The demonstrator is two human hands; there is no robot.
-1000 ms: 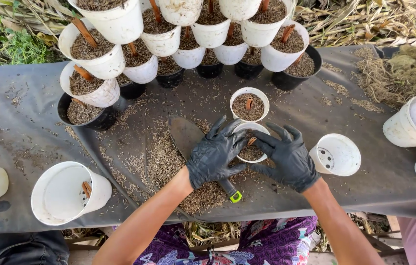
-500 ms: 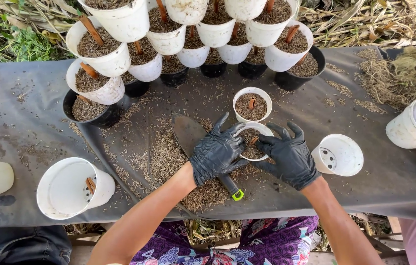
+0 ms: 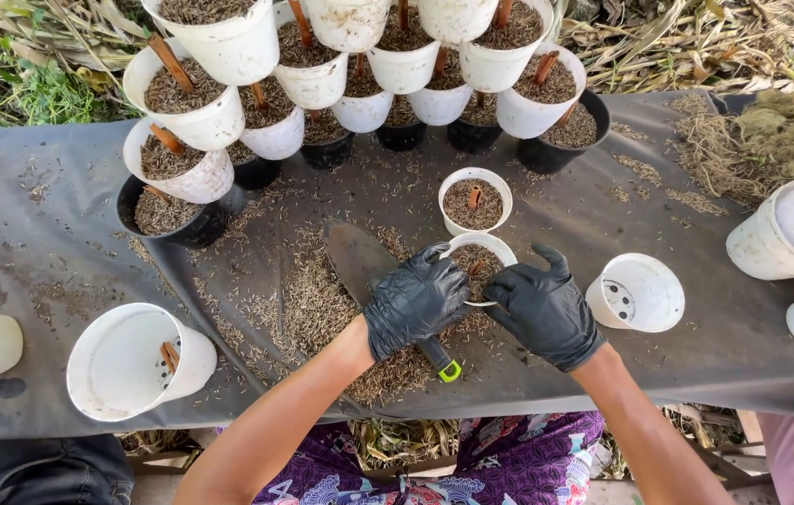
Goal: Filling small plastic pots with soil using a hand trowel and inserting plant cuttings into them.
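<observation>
Far side blocked by stacked pots [image 3: 359,65]. Open desk [image 3: 41,206] lane left of trowel [image 3: 369,271]; right lane narrowed by tipped white pot [image 3: 635,292]. Filled pot [image 3: 474,199] just ahead.

An outdoor plant nursery: stacked white pots [image 3: 228,56] of husk mix crowd a tarp-covered worktop [image 3: 60,206], dry straw [image 3: 696,37] and grass [image 3: 41,93] behind.

Grey table cover [image 3: 696,355] — pots [image 3: 476,201], husks [image 3: 313,299].
</observation>
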